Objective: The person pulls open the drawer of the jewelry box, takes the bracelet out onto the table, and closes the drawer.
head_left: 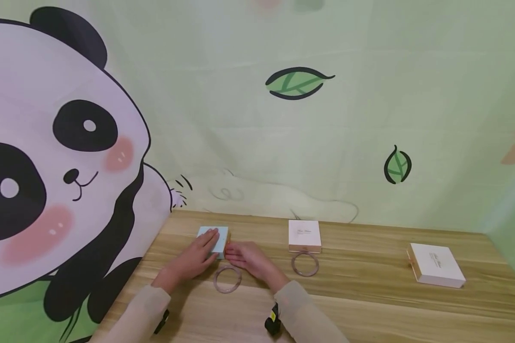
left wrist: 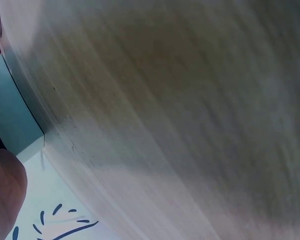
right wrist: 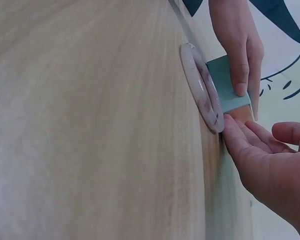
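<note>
My left hand (head_left: pixel 197 255) holds a small light blue box (head_left: pixel 222 236), its fingers across the top and the thumb against the near side. Against the box's orange-brown right side (right wrist: pixel 240 113) are the fingertips of my right hand (head_left: pixel 251 257). In the right wrist view those fingers are nearly straight, and the thumb stands apart from them. A pale, mottled bangle (head_left: pixel 227 279) lies flat on the table just in front of the box, between the hands. The left wrist view shows the box (left wrist: pixel 12 112) at its left edge, partly covered by the left hand.
On the wood-grain table (head_left: pixel 369 309), a white box (head_left: pixel 304 233) stands at the back middle with another bangle (head_left: pixel 304 264) in front. A second white box (head_left: pixel 437 267) sits farther right. Behind the table hangs a green panda-print cloth (head_left: pixel 240 143).
</note>
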`<move>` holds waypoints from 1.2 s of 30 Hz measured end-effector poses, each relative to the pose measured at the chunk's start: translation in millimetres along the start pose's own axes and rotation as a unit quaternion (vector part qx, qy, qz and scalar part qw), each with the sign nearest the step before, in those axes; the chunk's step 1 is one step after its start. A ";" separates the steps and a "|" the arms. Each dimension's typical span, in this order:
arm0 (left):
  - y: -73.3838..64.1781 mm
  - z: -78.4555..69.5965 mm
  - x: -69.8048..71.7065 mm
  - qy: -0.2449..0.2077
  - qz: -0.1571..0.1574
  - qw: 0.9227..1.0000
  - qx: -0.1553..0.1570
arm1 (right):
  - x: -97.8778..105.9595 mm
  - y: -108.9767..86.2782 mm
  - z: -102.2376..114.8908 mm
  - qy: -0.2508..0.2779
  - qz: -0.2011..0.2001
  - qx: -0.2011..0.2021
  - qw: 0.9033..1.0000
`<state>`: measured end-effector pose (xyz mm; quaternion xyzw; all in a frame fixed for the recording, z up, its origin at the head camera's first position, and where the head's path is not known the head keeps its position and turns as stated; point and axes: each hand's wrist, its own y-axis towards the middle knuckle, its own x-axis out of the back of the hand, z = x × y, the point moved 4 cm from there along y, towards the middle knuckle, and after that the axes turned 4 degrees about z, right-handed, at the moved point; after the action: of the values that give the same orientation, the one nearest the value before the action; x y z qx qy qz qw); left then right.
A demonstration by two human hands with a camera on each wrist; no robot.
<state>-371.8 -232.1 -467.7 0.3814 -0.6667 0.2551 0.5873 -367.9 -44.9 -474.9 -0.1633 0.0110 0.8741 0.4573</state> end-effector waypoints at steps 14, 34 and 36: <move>2.2 -2.7 1.6 -0.006 -0.005 1.000 0.003 | 15.8 -31.3 10.5 -0.073 -0.023 0.005 0.997; 2.4 -7.9 2.0 -0.002 0.005 1.000 -0.004 | 23.4 -81.2 32.1 -0.417 -0.014 0.068 0.906; 1.7 -10.3 2.9 -0.010 0.013 1.000 -0.007 | 23.7 -84.6 31.3 -0.431 -0.006 0.067 0.900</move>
<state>-367.1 -223.6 -462.8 0.3709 -0.6796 0.2540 0.5796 -321.2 28.4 -441.3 0.2598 -0.1295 0.8538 0.4322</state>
